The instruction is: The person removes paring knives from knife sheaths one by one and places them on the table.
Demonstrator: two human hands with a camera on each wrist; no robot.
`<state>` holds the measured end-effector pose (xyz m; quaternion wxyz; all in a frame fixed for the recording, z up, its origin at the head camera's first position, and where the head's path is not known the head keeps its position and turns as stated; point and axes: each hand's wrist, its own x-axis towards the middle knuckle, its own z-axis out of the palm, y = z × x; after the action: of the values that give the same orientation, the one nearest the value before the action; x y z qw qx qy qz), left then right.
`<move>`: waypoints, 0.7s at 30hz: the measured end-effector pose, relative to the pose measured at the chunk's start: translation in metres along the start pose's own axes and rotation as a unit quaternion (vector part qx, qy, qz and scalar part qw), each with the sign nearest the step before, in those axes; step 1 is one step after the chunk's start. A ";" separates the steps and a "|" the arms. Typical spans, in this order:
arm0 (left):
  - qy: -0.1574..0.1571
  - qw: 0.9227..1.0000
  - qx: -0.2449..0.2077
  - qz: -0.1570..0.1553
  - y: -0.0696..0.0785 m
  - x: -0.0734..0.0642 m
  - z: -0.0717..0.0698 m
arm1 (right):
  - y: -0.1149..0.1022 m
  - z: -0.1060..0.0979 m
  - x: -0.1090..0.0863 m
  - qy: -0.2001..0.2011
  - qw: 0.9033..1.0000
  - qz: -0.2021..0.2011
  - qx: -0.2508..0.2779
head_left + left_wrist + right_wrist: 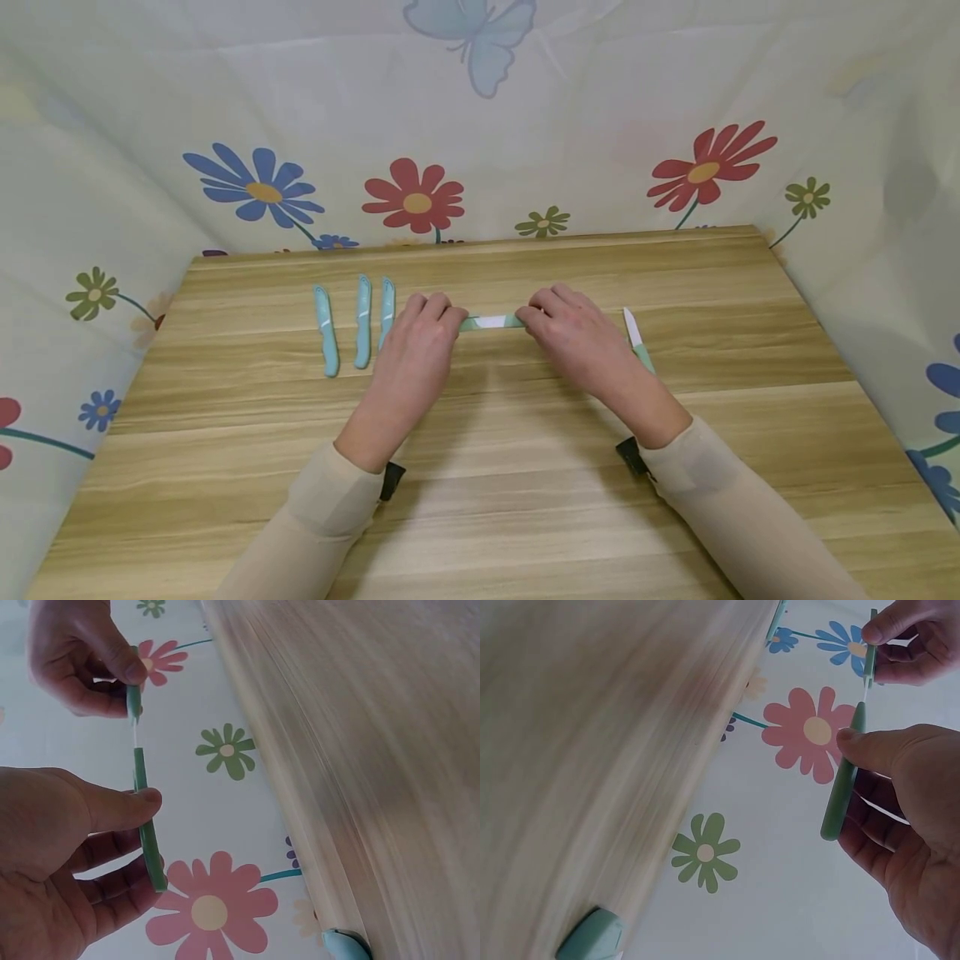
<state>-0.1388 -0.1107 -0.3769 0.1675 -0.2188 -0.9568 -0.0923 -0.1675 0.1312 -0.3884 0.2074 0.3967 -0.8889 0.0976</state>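
Observation:
Both hands are raised over the table around one small green paring knife. My left hand (416, 342) pinches its green blade cover (150, 851) between thumb and fingers. The knife's green handle (841, 791) is gripped by my right hand (573, 337). Between the two hands a short stretch of white blade (492, 322) shows, in line with the cover; the tip is not in sight. Just left of my left hand lies a light blue sheathed knife (387, 304), partly hidden. Beside my right wrist lies another green paring knife (633, 327), its white blade bare and its handle partly covered.
Two more light blue sheathed knives (363, 321) (326, 331) lie on the wooden table (495, 517) at the left. A flower-print cloth (585, 117) stands behind the table and along its sides.

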 end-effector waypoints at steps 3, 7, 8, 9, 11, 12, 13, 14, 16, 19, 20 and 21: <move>-0.002 1.000 0.001 0.002 0.000 0.000 0.000 | 0.000 0.000 0.000 -0.005 1.000 0.004 -0.001; 0.001 1.000 0.001 0.001 0.000 -0.001 0.001 | -0.001 0.000 0.000 -0.011 1.000 0.010 -0.003; 0.002 1.000 0.000 0.000 -0.001 -0.001 0.001 | -0.001 0.000 0.000 -0.012 1.000 0.011 -0.002; 0.003 1.000 0.000 -0.001 -0.001 -0.001 0.001 | -0.001 0.000 0.000 -0.013 1.000 0.012 -0.002; 0.004 1.000 -0.001 -0.002 -0.001 -0.001 0.000 | -0.001 -0.001 0.000 -0.015 1.000 0.014 -0.001; 0.003 1.000 -0.001 -0.002 -0.001 -0.001 0.000 | -0.001 -0.001 0.000 -0.016 1.000 0.015 -0.001; 0.003 1.000 -0.001 -0.002 -0.001 -0.001 0.000 | -0.001 -0.001 0.000 -0.017 1.000 0.015 -0.001; 0.003 1.000 -0.001 -0.003 -0.001 -0.001 0.000 | -0.001 -0.001 0.000 -0.017 1.000 0.016 -0.001; 0.001 1.000 0.000 -0.003 -0.001 -0.001 0.000 | 0.000 -0.001 0.000 -0.017 1.000 0.016 -0.001; 0.001 1.000 0.002 -0.005 -0.001 -0.001 0.001 | 0.000 -0.001 0.000 -0.018 1.000 0.016 0.000; 0.000 1.000 0.002 -0.006 -0.002 -0.001 0.001 | 0.001 -0.001 0.000 -0.018 1.000 0.016 0.000; 0.000 1.000 0.002 -0.007 -0.002 -0.001 0.001 | 0.001 -0.001 0.000 -0.018 1.000 0.016 0.000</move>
<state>-0.1389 -0.1124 -0.3784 0.1673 -0.2119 -0.9586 -0.0911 -0.1680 0.1318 -0.3873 0.1896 0.3841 -0.8987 0.0941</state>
